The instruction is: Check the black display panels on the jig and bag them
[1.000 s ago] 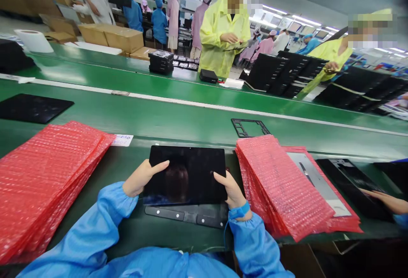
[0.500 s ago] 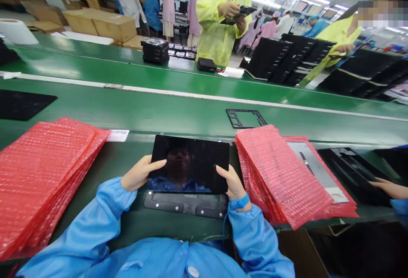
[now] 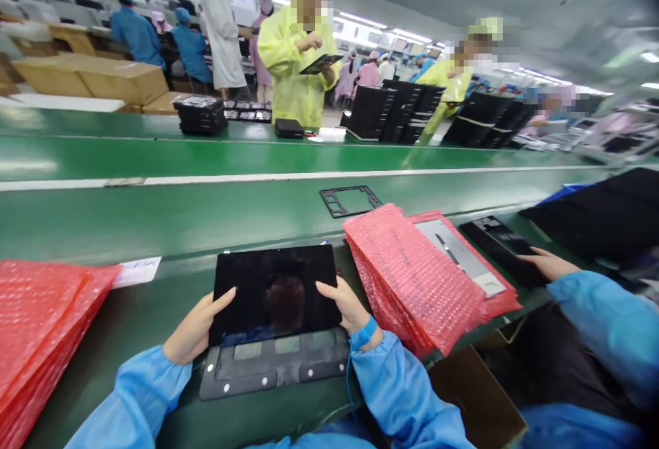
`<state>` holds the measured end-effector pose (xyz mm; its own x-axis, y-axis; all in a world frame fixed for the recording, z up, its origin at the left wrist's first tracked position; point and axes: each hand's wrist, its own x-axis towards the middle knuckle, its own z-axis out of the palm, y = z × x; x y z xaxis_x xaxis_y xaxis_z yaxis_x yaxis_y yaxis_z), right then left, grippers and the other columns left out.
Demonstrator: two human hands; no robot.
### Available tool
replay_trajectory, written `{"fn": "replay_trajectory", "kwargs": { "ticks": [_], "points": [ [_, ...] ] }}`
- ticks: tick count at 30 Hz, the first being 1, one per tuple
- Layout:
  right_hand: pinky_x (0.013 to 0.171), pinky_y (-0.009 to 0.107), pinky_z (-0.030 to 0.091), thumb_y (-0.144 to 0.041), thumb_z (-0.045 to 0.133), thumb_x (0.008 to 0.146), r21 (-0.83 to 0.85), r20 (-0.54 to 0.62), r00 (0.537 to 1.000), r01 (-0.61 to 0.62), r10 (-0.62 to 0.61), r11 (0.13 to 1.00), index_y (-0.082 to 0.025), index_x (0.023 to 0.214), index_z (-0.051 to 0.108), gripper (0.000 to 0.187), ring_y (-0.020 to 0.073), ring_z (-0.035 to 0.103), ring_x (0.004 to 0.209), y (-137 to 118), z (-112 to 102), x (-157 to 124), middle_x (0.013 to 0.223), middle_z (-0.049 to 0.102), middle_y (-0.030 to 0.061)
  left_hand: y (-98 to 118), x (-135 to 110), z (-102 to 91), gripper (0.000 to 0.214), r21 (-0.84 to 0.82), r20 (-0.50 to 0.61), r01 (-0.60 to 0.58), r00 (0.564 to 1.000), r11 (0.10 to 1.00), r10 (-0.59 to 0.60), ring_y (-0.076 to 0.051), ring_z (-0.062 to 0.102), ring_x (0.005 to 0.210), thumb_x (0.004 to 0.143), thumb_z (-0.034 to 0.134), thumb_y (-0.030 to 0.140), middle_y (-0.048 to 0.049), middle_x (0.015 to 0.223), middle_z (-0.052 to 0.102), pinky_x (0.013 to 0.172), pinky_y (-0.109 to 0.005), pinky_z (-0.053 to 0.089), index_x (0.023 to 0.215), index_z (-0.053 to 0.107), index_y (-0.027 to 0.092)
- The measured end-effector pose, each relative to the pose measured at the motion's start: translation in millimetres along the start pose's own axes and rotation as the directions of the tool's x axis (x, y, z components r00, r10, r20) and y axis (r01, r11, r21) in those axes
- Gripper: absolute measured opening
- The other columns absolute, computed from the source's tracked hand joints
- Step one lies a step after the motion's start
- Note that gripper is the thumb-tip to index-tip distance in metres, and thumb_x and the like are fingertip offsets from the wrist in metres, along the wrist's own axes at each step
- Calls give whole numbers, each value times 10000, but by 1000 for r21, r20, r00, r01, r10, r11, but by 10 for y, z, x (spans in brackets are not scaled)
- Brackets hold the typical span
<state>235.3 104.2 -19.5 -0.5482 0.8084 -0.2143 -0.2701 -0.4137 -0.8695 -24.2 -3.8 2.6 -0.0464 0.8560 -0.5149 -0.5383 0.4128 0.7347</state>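
A black glossy tablet screen [image 3: 275, 291] is held between my two hands, tilted toward me and reflecting a head. My left hand [image 3: 198, 322] grips its left edge, thumb on the glass. My right hand [image 3: 350, 301], with a blue band at the wrist, grips the right edge the same way; the fingers behind are hidden. Under the screen lies a black frame tray [image 3: 278, 373] with white round dots, partly covered. To the right is a stack of red bubble-wrap bags [image 3: 412, 267], with a grey panel [image 3: 460, 257] on the rear ones.
More red bubble bags [image 3: 46, 325] lie at left by a white label [image 3: 138, 272]. An empty black frame [image 3: 351, 200] lies on the green bench. At right, a co-worker's hand [image 3: 550, 263] touches a black panel [image 3: 502, 246]. An open cardboard box [image 3: 473, 394] stands below the edge.
My view has turned to the right and tilted, so the scene appears shifted left. Both hands still hold the tablet screen, and more of the tray beneath it shows.
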Motion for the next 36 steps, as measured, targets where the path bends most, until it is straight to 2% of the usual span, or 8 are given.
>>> {"fn": "replay_trajectory", "kwargs": {
  "ticks": [8, 14, 17, 26, 36],
  "points": [
    [936, 426, 448, -323, 830, 624, 81, 14, 1000, 25, -26, 996, -141, 1047, 681, 484, 254, 687, 924, 59, -22, 72, 965, 734, 82, 39, -41, 8, 539, 20, -35, 21, 999, 1000, -20, -314, 627, 1099, 707, 761, 398, -104, 1155, 696, 948, -381, 529, 1185, 650, 175],
    [947, 430, 435, -328, 838, 613, 92, 24, 999, 33, -35, 995, -140, 1034, 688, 485, 247, 685, 914, 64, -27, 81, 936, 735, 73, 43, -71, 43, 571, 20, -39, -5, 999, 1000, 5, -337, 617, 1103, 665, 795, 337, -102, 1180, 683, 948, -400, 530, 1194, 650, 177],
    [938, 430, 440, -328, 840, 603, 114, 46, 998, 33, -39, 993, -138, 1023, 693, 483, 256, 678, 931, 64, -26, 83, 943, 733, 76, 5, -32, -5, 585, 6, -93, 7, 996, 1000, -7, -329, 626, 1091, 674, 788, 319, -78, 1197, 678, 912, -389, 555, 1225, 628, 209],
    [933, 414, 435, -345, 869, 546, 147, 61, 997, 26, -36, 989, -146, 1016, 695, 539, 239, 678, 897, 78, -35, 105, 936, 728, 60, -35, 102, -174, 642, 27, -119, 61, 991, 998, -57, -292, 627, 1097, 712, 767, 305, -42, 1202, 679, 942, -361, 544, 1313, 547, 255],
    [803, 329, 457, -332, 861, 559, 126, 43, 999, 16, -21, 992, -143, 983, 705, 489, 183, 664, 763, 74, -45, 101, 834, 719, 31, -22, 99, -136, 651, 23, -113, 80, 991, 997, -77, -280, 624, 1104, 744, 740, 322, -35, 1185, 690, 966, -377, 526, 1348, 504, 272]
  ]
}}
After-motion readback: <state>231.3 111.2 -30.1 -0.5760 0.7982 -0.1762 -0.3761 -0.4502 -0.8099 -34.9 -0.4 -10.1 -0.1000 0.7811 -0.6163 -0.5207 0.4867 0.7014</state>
